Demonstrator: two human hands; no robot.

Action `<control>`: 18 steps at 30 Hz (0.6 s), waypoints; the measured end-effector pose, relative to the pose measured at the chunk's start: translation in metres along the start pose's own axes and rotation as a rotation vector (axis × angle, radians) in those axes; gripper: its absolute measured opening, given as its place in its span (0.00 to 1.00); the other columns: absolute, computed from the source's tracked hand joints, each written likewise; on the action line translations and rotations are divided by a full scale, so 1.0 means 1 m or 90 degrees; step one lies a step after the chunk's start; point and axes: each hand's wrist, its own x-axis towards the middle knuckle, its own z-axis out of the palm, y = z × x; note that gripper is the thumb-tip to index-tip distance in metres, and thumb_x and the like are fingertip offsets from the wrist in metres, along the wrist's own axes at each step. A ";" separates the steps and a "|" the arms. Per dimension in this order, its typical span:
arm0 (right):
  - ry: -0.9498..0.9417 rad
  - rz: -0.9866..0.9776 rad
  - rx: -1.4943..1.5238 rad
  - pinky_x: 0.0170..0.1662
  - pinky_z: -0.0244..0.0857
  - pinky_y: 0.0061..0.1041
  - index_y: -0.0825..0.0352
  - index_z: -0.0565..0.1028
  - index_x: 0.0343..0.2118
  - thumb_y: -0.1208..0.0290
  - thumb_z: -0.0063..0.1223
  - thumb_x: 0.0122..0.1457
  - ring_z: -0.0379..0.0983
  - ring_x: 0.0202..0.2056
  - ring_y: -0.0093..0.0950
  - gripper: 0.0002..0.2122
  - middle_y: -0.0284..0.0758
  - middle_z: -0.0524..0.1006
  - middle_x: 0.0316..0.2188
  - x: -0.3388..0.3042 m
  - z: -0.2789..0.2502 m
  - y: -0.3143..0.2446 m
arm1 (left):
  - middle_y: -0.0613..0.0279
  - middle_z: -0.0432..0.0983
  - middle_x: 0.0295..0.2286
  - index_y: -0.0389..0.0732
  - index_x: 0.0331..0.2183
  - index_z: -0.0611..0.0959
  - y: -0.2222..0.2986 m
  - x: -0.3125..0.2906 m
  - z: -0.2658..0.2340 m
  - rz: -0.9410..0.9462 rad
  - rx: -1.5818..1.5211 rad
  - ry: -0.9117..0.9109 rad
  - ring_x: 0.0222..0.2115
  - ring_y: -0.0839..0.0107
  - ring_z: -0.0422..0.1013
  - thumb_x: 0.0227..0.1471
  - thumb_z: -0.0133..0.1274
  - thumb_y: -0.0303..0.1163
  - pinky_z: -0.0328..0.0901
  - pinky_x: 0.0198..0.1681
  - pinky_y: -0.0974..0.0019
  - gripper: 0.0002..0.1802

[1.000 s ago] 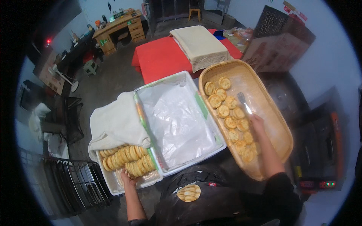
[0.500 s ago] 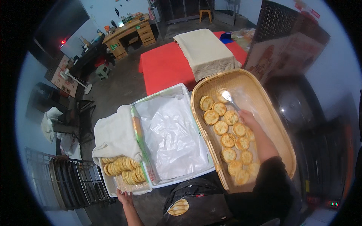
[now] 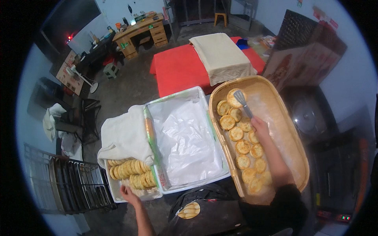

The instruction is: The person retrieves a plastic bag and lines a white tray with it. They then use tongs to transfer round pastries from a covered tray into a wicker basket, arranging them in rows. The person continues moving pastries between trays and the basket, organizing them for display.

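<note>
My right hand [image 3: 260,126] is closed around slotted metal tongs [image 3: 243,103]. The slotted head lies over a round golden flatbread [image 3: 233,99] at the far left of the wicker basket [image 3: 302,157]. That bread looks larger than the others and seems lifted; its underside is hidden. Several more round flatbreads [image 3: 243,146] lie along the basket's left side. My left hand [image 3: 129,194], fingers loosely curled and holding nothing visible, hovers over the near edge of a white box [image 3: 151,196]. Rows of flatbreads [image 3: 130,168] stand on edge inside it, partly under a white cloth [image 3: 126,131].
A large white box [image 3: 188,190] lined with plastic sheeting [image 3: 183,137] sits between the small box and the basket. Beyond is a red-covered table [image 3: 177,70] with a beige cloth [image 3: 222,55]. A metal rack [image 3: 73,185] holding trays stands at the left.
My left hand has risen over the small box's near edge, its fingers drawing in. In the basket, the tongs have turned to show their slots, and the far bread appears raised.
</note>
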 end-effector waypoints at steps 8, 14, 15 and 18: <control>-0.206 0.128 -0.017 0.23 0.54 0.12 0.69 0.74 0.58 0.67 0.58 0.65 0.60 0.21 0.11 0.20 0.24 0.73 0.26 -0.184 0.205 -0.052 | 0.50 0.70 0.52 0.39 0.60 0.66 0.095 -0.056 0.072 -0.141 -0.281 -0.520 0.48 0.60 0.74 0.63 0.53 0.38 0.72 0.50 0.58 0.29; -0.330 0.224 -0.128 0.29 0.60 0.14 0.68 0.78 0.54 0.66 0.59 0.64 0.66 0.27 0.13 0.18 0.25 0.76 0.27 -0.289 0.366 -0.004 | 0.56 0.68 0.56 0.50 0.68 0.57 0.109 -0.026 0.024 -0.279 -0.344 -0.391 0.50 0.66 0.72 0.68 0.44 0.44 0.72 0.45 0.65 0.33; -0.366 0.161 -0.182 0.33 0.63 0.17 0.69 0.78 0.53 0.66 0.60 0.64 0.69 0.29 0.15 0.17 0.28 0.78 0.29 -0.300 0.390 0.006 | 0.57 0.69 0.55 0.50 0.68 0.57 0.103 -0.010 0.011 -0.282 -0.341 -0.392 0.50 0.68 0.72 0.68 0.43 0.45 0.71 0.43 0.67 0.32; -0.442 0.010 -0.338 0.48 0.70 0.30 0.69 0.79 0.50 0.61 0.62 0.60 0.81 0.41 0.34 0.20 0.46 0.83 0.39 -0.324 0.449 0.023 | 0.61 0.71 0.54 0.49 0.67 0.61 0.074 0.029 -0.026 -0.351 -0.361 -0.339 0.48 0.71 0.73 0.69 0.39 0.45 0.69 0.38 0.72 0.29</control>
